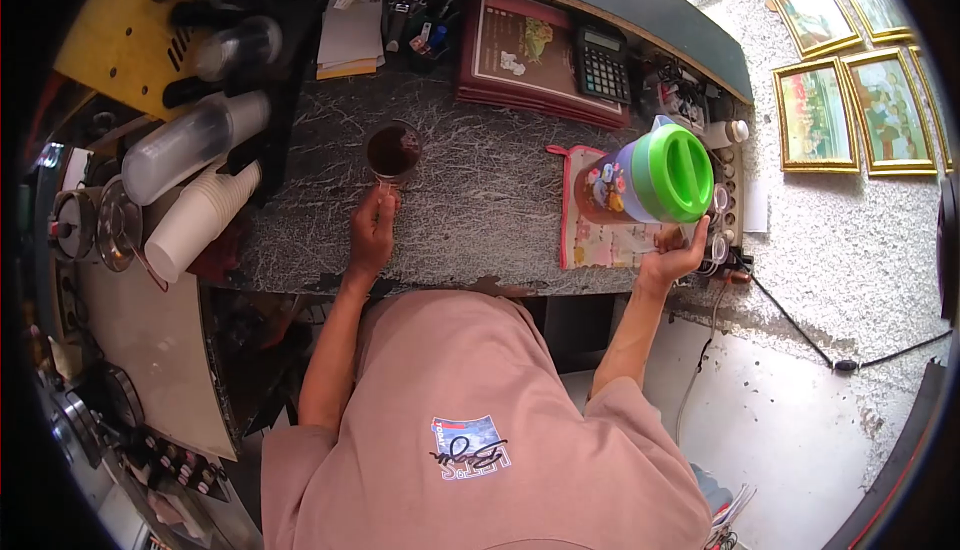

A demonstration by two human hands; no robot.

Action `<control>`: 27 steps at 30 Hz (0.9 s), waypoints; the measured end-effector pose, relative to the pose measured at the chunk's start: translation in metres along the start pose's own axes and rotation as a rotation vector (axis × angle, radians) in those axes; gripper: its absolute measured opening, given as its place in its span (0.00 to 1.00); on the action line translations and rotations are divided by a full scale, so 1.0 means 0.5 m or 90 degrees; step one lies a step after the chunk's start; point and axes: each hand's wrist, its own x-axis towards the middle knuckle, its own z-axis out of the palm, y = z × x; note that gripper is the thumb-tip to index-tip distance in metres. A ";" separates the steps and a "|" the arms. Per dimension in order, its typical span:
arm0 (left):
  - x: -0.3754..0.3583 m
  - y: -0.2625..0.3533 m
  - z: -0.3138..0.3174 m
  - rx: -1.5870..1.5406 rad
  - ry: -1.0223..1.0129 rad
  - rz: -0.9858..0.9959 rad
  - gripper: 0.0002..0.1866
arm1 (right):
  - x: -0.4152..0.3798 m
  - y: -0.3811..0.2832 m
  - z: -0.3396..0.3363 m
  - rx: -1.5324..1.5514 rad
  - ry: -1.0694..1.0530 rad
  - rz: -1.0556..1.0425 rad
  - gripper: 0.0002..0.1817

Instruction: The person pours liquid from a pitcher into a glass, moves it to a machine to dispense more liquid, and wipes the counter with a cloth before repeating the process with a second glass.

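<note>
Cup (394, 158) over left half of worktop (470, 200), liquid (388, 148) in it. Jug (640, 182) well right of cup, over mat (592, 246); can't tell if resting on it. Along back: papers (350, 35) left, stationery (432, 34) beside, folder stack (512, 42) next, calculator (602, 62) on stack's right end. Stacked cups (205, 220) far left. Pictures (818, 118) on wall (805, 225), far right.

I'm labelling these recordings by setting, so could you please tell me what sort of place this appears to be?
Probably a small café or drinks counter: stacked white disposable cups, a clear glass mug of dark drink in the left hand, and a black desk calculator on dark red menu-like folders.
</note>
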 end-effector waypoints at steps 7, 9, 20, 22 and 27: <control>0.003 0.001 -0.002 0.029 -0.006 0.015 0.16 | 0.026 0.038 -0.043 0.005 0.107 -0.041 0.19; 0.004 0.002 -0.002 0.026 -0.006 0.014 0.16 | 0.020 0.048 -0.040 0.004 0.112 -0.057 0.18; 0.000 -0.016 0.002 0.046 -0.010 0.032 0.17 | -0.036 0.038 -0.018 -0.123 0.122 -0.068 0.23; -0.002 -0.005 0.004 0.029 0.006 -0.014 0.17 | -0.040 0.039 -0.010 -0.307 0.166 -0.212 0.23; 0.003 0.035 0.016 0.064 0.072 -0.018 0.14 | -0.058 0.047 0.030 -0.338 0.284 -0.253 0.22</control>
